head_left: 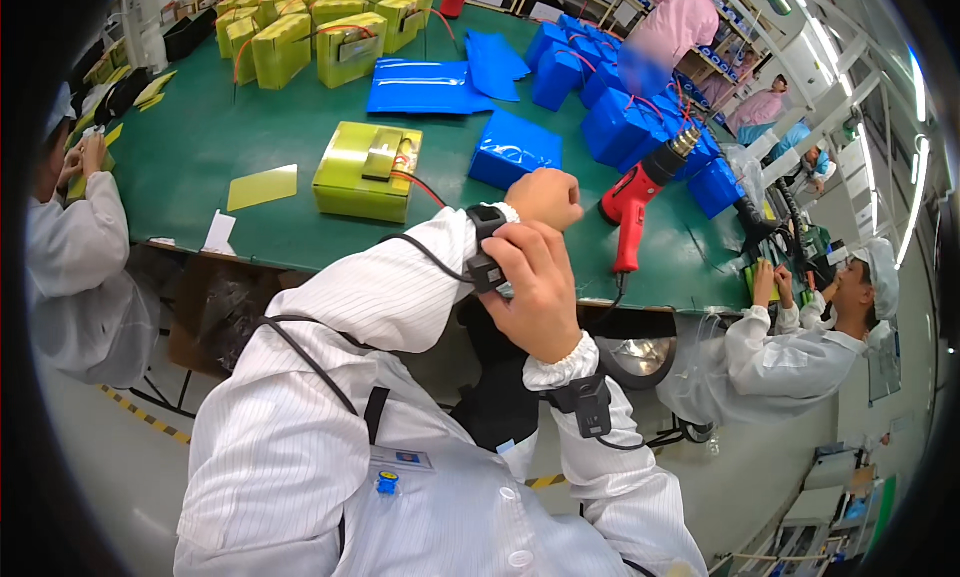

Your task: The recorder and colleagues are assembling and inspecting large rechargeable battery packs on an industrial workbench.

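Observation:
My left hand is held over the table's near edge, loosely curled into a fist, with nothing seen in it. A black wrist camera is strapped round my left wrist, its cable running back along the white sleeve. My right hand reaches across and grips this device between thumb and fingers. Just beyond my hands lies a blue-wrapped battery pack. To its left stands a yellow-green battery pack with red and black leads. A red heat gun rests to the right of my left hand.
The green table carries rows of yellow-green packs, blue packs, flat blue sleeves and a yellow-green sheet. Co-workers sit at left and right. Another black device is on my right forearm.

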A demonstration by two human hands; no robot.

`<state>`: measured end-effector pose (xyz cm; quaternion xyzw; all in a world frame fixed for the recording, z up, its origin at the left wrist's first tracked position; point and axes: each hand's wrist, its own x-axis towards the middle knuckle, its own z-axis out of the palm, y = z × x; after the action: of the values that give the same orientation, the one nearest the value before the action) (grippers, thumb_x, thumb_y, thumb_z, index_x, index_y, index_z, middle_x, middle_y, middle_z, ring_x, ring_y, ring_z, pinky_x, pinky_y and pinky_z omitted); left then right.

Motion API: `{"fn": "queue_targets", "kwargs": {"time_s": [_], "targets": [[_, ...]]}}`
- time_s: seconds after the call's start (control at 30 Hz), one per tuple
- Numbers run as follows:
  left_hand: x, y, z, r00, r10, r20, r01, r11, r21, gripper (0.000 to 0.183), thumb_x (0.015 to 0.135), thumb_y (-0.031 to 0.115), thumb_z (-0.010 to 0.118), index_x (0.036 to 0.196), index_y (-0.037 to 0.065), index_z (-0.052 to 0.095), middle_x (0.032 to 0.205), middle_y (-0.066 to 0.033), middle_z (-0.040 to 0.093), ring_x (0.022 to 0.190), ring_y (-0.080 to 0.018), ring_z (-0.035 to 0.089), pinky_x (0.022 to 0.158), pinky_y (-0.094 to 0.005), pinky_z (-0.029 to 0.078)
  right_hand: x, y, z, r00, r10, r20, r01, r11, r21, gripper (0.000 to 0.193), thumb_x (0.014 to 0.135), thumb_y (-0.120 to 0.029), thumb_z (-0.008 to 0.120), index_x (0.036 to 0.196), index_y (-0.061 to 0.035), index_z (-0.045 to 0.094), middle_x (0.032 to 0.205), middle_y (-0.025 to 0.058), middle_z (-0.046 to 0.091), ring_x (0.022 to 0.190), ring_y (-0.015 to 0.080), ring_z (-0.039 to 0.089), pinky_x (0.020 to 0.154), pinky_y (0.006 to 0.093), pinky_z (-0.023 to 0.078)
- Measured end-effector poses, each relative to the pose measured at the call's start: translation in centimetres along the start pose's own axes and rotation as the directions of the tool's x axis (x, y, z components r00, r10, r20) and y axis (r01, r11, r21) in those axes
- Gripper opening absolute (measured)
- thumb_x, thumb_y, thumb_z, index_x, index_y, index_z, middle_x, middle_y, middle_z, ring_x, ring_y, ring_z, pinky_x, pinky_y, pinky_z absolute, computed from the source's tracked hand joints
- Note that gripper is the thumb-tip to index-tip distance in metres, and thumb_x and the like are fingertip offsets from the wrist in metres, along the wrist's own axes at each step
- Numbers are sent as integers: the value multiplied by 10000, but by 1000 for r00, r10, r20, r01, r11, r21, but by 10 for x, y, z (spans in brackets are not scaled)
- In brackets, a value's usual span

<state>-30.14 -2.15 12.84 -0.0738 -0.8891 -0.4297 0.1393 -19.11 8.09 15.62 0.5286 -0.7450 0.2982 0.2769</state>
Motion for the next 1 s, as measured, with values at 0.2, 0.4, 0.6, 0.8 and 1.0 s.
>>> {"fn": "queue_targets", "kwargs": {"time_s": [0.2,0.4,0.6,0.8,1.0], "targets": [[13,-16,1,922,-207,328,375,693,-616,237,890,267,667,926,39,719,859,-58,699,759,-154,638,638,-310,490,-4,7,2,999,-37,39,38,999,-29,516,619,-24,776,1116,-87,650,1181,83,616,1186,315,565,951,440,458],[34,-32,-14,929,-138,342,318,771,-552,246,920,272,636,951,41,715,907,-68,725,733,-145,639,616,-300,518,2,-5,-17,997,37,71,-34,998,-46,570,679,-91,742,1238,-101,629,1337,93,574,1292,340,500,1043,486,364],[95,-53,-58,990,-77,116,80,996,-25,258,850,301,648,987,122,773,956,-76,771,873,-257,734,775,-391,576,46,-13,-11,998,-49,-32,48,998,-37,486,746,-122,731,1221,-81,641,1236,98,625,1206,317,556,996,448,390],[144,-77,-116,983,-158,-89,172,970,171,299,841,320,655,942,69,781,920,-120,762,834,-255,715,777,-374,568,97,26,3,989,-145,-16,144,989,-41,164,824,-123,689,977,-69,667,1084,82,653,1093,279,600,904,425,439],[150,-123,-187,1000,9,-3,-7,895,447,293,835,288,686,1000,62,771,953,-83,770,868,-228,744,796,-334,565,122,-47,-35,986,-142,90,88,892,444,272,796,-168,771,996,-31,645,960,109,630,894,290,618,795,384,491]]}}
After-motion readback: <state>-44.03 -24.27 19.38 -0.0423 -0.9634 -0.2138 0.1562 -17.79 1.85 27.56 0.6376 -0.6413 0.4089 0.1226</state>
